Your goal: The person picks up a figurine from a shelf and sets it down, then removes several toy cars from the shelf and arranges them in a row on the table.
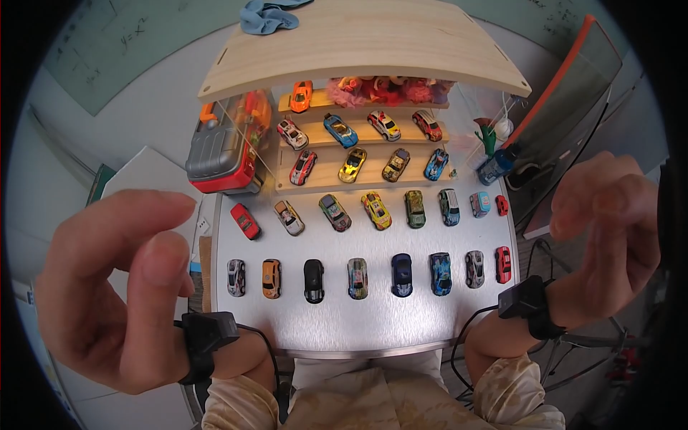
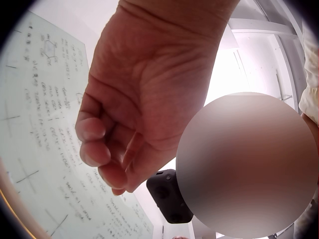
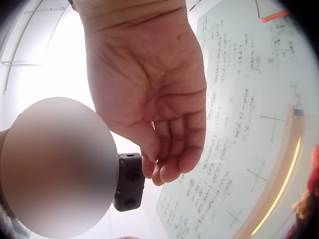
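Observation:
Both hands are raised at the sides of the head view, the left hand at the left and the right hand at the right, above the level of the metal table. Neither holds anything. In the wrist views, the fingers of the left hand and right hand curl loosely toward the thumb. Toy cars stand in two rows on the table, among them a black car and a red car. More cars, including an orange one, sit on wooden steps.
A wooden board roofs the steps, with a blue cloth on it. Pink and red plush items lie beneath. A grey-red toolbox stands left, a blue bottle right. Cables run from both wrist cameras.

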A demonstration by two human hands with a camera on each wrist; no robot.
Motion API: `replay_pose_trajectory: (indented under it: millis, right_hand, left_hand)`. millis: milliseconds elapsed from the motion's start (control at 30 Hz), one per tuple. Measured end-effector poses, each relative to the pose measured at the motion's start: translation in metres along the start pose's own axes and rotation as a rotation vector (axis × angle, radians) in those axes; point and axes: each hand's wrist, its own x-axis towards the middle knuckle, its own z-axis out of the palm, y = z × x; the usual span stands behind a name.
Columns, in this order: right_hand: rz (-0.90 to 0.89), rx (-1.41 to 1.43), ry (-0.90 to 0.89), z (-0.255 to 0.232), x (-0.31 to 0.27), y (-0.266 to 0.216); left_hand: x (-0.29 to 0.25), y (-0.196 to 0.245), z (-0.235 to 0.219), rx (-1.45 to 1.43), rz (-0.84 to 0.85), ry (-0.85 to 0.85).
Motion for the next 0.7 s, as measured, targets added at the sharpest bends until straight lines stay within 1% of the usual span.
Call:
replay_pose_trajectory:
  millis: [133, 333, 700]
  right_hand:
    - [-0.015, -0.011, -0.051, -0.0040, 0.0034, -0.0003]
    - [-0.015, 0.014, -0.048, -0.0039, 0.0032, 0.0013]
    - [-0.011, 0.008, -0.051, -0.0034, 0.0037, 0.0004]
  left_hand:
    - [-0.0003, 0.0029, 0.0013, -0.022, -0.016, 0.014]
    - [-0.0006, -0.0010, 0.0013, -0.051, 0.020, 0.008]
    - [-0.0015, -0.0012, -0.0013, -0.084, 0.010, -0.010]
